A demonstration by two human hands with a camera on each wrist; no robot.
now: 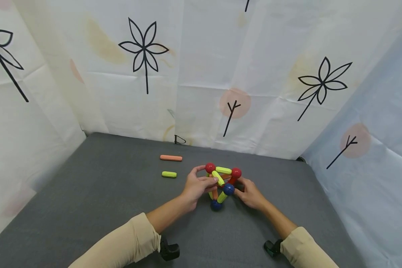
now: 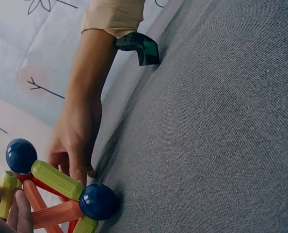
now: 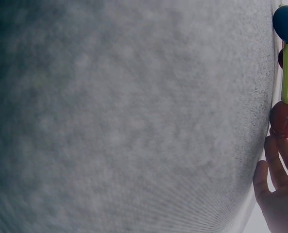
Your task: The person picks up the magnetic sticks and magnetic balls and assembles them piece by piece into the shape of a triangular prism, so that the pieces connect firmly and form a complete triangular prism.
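A ball-and-stick building toy frame [image 1: 216, 192] stands on the table between both hands, with red and blue balls joined by yellow-green, orange and red sticks. My left hand [image 1: 196, 188] pinches a yellow-green stick [image 1: 218, 178] on its upper near side, one finger reaching to the red ball [image 1: 210, 168]. In the left wrist view that stick [image 2: 7, 194] shows between thumb and fingers. On the other side, my right hand [image 1: 252, 194] holds the frame near the right red ball [image 1: 236, 172] and the upper blue ball [image 1: 229, 189]; its fingertips are partly hidden. The lower blue ball [image 1: 216, 205] is nearest the tabletop.
To the left of the frame lie a loose orange stick [image 1: 171, 158] and a shorter yellow-green stick [image 1: 169, 174]. Grey cloth covers the table [image 1: 120, 178]. A white patterned curtain [image 1: 201, 74] hangs around its back and sides.
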